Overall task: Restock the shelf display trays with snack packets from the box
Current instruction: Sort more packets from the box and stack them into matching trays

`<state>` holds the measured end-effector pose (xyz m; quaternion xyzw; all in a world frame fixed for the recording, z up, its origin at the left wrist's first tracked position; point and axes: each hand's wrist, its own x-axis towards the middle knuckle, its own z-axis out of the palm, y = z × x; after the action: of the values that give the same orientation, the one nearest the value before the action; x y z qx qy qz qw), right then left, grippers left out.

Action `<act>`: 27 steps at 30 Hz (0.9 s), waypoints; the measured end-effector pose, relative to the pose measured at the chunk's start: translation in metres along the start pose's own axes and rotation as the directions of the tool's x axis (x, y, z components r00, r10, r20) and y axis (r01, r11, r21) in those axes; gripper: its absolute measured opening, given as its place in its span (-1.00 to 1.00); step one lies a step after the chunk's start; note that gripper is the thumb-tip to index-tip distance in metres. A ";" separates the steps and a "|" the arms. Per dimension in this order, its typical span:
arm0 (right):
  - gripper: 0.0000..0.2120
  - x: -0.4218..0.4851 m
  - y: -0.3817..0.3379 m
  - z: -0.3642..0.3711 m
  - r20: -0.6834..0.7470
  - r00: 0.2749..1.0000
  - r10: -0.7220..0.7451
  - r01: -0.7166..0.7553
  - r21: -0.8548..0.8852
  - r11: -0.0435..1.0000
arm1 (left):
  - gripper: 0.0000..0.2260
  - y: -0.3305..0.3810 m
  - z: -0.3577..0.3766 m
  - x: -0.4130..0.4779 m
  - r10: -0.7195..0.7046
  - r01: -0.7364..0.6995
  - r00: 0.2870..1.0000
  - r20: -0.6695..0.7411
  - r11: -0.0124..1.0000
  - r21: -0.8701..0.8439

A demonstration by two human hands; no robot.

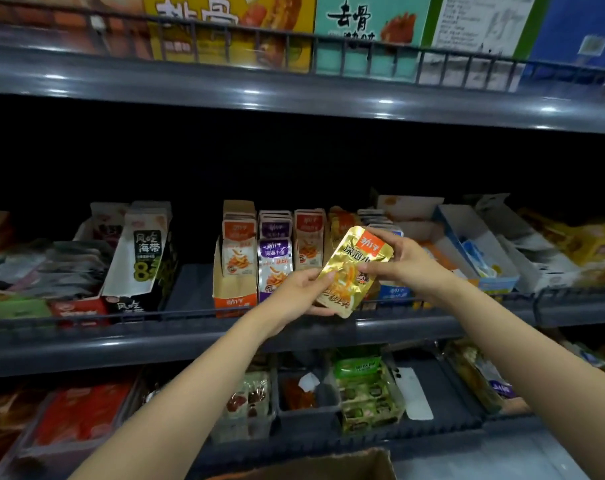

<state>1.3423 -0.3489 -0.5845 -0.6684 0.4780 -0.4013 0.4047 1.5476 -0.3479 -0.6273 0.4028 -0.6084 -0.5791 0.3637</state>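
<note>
Both forearms rise from five and seven o'clock and meet just right of centre on a gold snack packet (pixel 354 271). The left hand (pixel 299 294) grips its lower edge at the packet's eight o'clock, thumb on the front, fingers curled behind; the right hand (pixel 403 263) pinches the upper part at two o'clock, wrist bent inward. The packet tilts, top leaning toward one o'clock, and is held in the air before the middle shelf (pixel 190 341); an orange tray (pixel 231 303) and upright purple packets (pixel 275 258) stand at its nine o'clock; the cardboard box (pixel 328 465) shows at six o'clock, at the bottom edge.
</note>
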 end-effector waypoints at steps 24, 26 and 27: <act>-0.49 0.136 0.053 -0.046 0.092 0.987 -0.134 0.158 -0.753 0.639 | -0.38 -0.008 0.000 0.117 -0.006 0.033 0.998 -0.067 0.909 0.415; -0.47 0.139 0.061 -0.044 0.097 0.973 -0.209 0.205 -0.779 0.592 | -0.37 -0.010 -0.001 0.118 0.000 0.026 0.998 -0.066 0.917 0.397; -0.47 0.140 0.064 -0.042 0.099 0.967 -0.236 0.220 -0.793 0.568 | -0.37 -0.010 -0.001 0.118 0.005 0.022 0.998 -0.067 0.919 0.394</act>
<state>1.3140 -0.5042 -0.6076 -0.8305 0.5200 -0.1998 0.0038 1.5003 -0.4560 -0.6403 0.4897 -0.6984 -0.4323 0.2926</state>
